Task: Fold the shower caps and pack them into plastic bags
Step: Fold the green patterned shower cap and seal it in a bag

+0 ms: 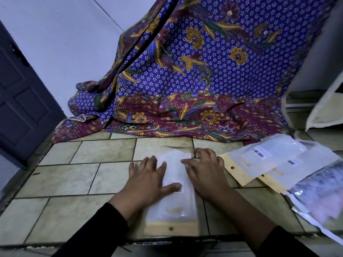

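Note:
A clear plastic bag (pixel 174 204) with a tan header strip and a white shower cap inside lies flat on the tiled floor in front of me. My left hand (pixel 148 179) presses flat on its left side, thumb across a small white label. My right hand (pixel 206 169) lies flat on its right edge with fingers spread. Both hands look blurred by motion.
Two more packed bags (pixel 263 162) with barcode labels overlap at the right. Beyond them lies a loose crinkled plastic sheet (pixel 319 197). A purple and maroon batik cloth (pixel 185 86) hangs behind. A dark door (pixel 20 101) stands at the left.

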